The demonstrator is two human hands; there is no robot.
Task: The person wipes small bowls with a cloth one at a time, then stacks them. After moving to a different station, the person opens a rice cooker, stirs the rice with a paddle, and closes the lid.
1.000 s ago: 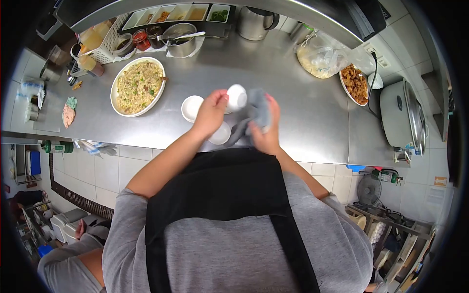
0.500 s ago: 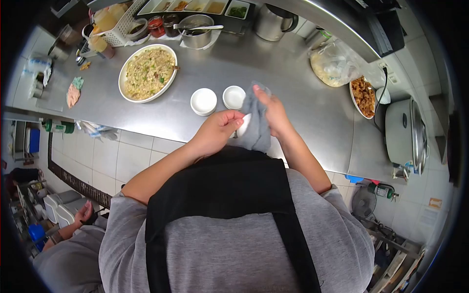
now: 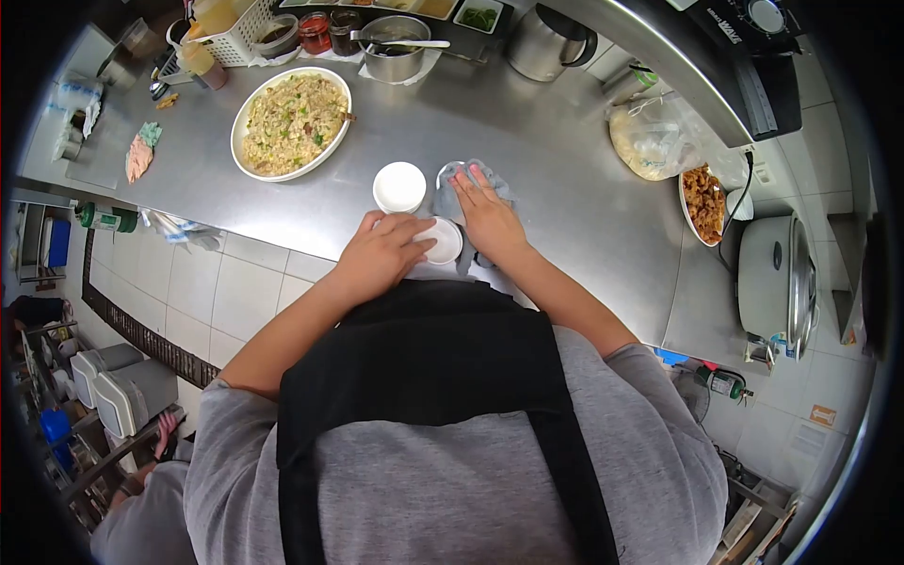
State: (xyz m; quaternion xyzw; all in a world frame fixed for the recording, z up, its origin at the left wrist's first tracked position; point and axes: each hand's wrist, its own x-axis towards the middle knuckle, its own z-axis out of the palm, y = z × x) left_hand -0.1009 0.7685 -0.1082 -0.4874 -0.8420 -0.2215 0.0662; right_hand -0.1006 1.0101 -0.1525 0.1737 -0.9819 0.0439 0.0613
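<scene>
My left hand (image 3: 381,250) rests with its fingers over the near rim of a small white bowl (image 3: 446,241) at the counter's front edge. A grey cloth (image 3: 497,185) is under my right hand (image 3: 490,215), whose fingers press it down onto another small white bowl (image 3: 454,168). Most of that second bowl is covered by cloth and fingers, and my right thumb is hidden. Just left of it stands a further white bowl (image 3: 399,186), seemingly stacked on another.
On the steel counter (image 3: 565,207) are a large dish of fried rice (image 3: 292,122), a metal pot with a spoon (image 3: 394,61) and a kettle (image 3: 549,42). To the right are a plastic bag (image 3: 650,137), fried pieces (image 3: 703,202) and a cooker (image 3: 767,273). Another person's hand (image 3: 168,428) shows lower left.
The bowl that was held up against the cloth is down at the counter edge under my left hand. My right hand has brought the cloth over onto the right-hand bowl.
</scene>
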